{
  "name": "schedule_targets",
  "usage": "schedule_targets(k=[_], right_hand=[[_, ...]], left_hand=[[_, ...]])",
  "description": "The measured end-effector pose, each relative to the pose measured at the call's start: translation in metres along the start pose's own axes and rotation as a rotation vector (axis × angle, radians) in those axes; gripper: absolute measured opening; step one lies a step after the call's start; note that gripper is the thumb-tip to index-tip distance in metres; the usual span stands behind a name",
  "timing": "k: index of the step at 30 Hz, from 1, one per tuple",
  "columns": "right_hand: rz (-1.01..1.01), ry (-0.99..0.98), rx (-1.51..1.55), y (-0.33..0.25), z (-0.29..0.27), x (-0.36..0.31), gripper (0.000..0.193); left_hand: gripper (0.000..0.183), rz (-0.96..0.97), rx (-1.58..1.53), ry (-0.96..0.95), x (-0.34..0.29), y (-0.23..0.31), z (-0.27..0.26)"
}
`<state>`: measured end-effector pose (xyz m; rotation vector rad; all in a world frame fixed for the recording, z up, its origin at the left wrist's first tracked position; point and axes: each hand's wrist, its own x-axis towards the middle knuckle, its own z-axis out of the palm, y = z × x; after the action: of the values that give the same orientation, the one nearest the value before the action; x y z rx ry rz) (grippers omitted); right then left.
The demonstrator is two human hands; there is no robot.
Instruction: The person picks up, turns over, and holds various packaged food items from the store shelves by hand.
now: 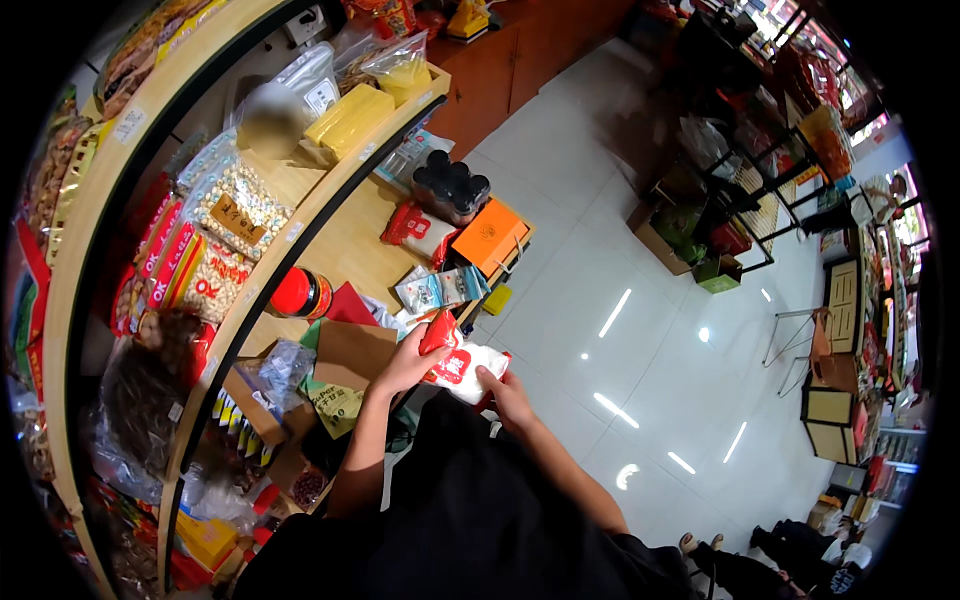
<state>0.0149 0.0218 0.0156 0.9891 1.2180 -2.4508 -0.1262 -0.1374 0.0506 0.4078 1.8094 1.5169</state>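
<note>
Between my hands, in front of my body, is a red and white plastic bag (470, 368) with white contents, perhaps sugar or salt. The fingers of my left hand (405, 358) close round its left end. At the right end, my right hand (508, 397) grips it with the thumb on top. A similar red and white bag (422, 235) lies on the shelf beyond, next to an orange box (490, 236) and a pack of black-topped bottles (450, 185). Nearer my hands are small blue and white packets (440, 288) and an opened brown carton (352, 355).
A curved wooden shelf unit (345, 190) on my left carries bagged nuts (240, 205), a red-lidded jar (300, 293) and yellow packages (350, 120). Pale tiled floor (600, 260) stretches to the right. Farther off stand a black rack (745, 200) and a stool (790, 335). People (790, 560) are at the lower right.
</note>
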Motion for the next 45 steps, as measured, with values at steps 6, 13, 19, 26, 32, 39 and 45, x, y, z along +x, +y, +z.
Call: schedule_targets(k=[6, 13, 19, 26, 32, 39, 45], right_hand=[[-0.018, -0.044, 0.006, -0.022, 0.020, 0.095, 0.038], [-0.099, 0.055, -0.126, -0.049, 0.032, 0.210, 0.032], [-0.144, 0.081, 0.065, -0.055, 0.076, 0.282, 0.032], [-0.133, 0.089, 0.084, -0.080, 0.076, 0.335, 0.063], [-0.150, -0.103, 0.032, -0.085, 0.049, 0.319, 0.046], [0.026, -0.081, 0.086, -0.027, -0.019, 0.245, 0.030], [0.151, 0.103, 0.086, 0.021, -0.102, 0.164, 0.025]], left_hand=[[0.040, 0.008, -0.171, 0.058, 0.083, -0.042, -0.062], [0.041, -0.209, 0.097, 0.208, 0.179, -0.055, -0.113], [0.030, -0.073, 0.338, 0.492, 0.274, -0.139, -0.207], [0.028, -0.032, 0.252, 0.638, 0.348, -0.151, -0.243], [0.060, -0.111, 0.108, 0.419, 0.359, -0.150, -0.223], [0.072, 0.110, 0.953, 0.563, 0.333, -0.126, -0.136], [0.092, 0.073, 1.012, 0.586, 0.317, -0.140, -0.083]])
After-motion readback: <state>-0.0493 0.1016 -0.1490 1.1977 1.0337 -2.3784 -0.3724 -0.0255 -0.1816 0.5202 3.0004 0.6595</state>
